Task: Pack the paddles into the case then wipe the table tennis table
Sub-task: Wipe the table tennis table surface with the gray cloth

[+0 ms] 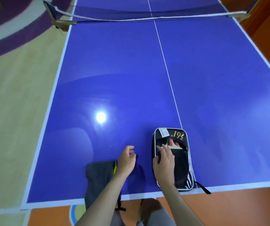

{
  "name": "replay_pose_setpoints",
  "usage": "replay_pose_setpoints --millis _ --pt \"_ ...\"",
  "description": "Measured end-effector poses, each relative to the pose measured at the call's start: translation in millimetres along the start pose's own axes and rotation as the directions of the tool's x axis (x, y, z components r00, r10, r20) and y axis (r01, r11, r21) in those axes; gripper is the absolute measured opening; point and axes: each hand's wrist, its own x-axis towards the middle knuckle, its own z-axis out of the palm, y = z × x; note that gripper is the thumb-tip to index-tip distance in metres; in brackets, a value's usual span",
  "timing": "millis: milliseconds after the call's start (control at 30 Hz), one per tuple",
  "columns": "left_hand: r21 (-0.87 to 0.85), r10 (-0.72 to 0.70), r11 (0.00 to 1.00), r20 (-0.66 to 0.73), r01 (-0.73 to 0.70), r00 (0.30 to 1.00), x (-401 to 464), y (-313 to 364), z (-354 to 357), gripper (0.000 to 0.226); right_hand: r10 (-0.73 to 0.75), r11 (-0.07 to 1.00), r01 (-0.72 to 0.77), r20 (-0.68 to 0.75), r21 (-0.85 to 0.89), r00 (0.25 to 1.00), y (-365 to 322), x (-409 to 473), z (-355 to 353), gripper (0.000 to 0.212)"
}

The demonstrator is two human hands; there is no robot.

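A black paddle case [178, 136] with white trim and gold "361" lettering lies open near the front edge of the blue table tennis table [131, 70]. A paddle [174, 143] with a red face and wooden handle shows inside the opening. My right hand [164, 162] rests flat on the case's left side, fingers spread over the opening. My left hand [127, 159] hovers just left of the case with loosely curled fingers, holding nothing. A grey cloth [98, 180] lies under my left forearm and hangs over the front edge.
The net [147, 17] spans the table at the far end on wooden clamps. A bright light reflection [101, 117] shines on the tabletop. A black strap [202, 187] from the case trails over the front edge. Orange and beige floor surrounds the table.
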Motion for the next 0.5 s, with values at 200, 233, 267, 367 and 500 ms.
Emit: replay_pose_setpoints --millis 200,233,267,367,500 --pt "0.098 0.088 0.992 -0.152 -0.074 0.984 10.8 -54.5 -81.5 0.039 -0.153 0.987 0.145 0.125 0.067 0.98 -57.5 -41.2 64.9 0.037" --pt "0.125 0.103 0.989 -0.171 -0.082 0.98 11.9 -64.3 -96.4 0.04 -0.153 0.987 0.144 0.148 0.068 0.977 -68.5 -48.9 75.0 0.036" --pt "0.156 0.122 0.983 -0.19 -0.092 0.974 12.9 -73.9 -111.2 0.04 -0.151 0.988 0.141 0.164 0.07 0.975 -79.2 -56.8 85.4 0.035" --pt "0.251 0.201 0.958 -0.243 -0.139 0.949 15.4 -102.4 -155.7 0.038 -0.184 0.983 0.178 0.178 0.05 0.967 -102.9 -80.6 120.8 0.033" --pt "0.478 0.307 0.862 -0.224 -0.17 0.925 26.0 -143.5 -215.4 0.037 -0.218 0.972 0.232 0.232 -0.036 0.948 -112.7 -110.6 176.2 0.037"
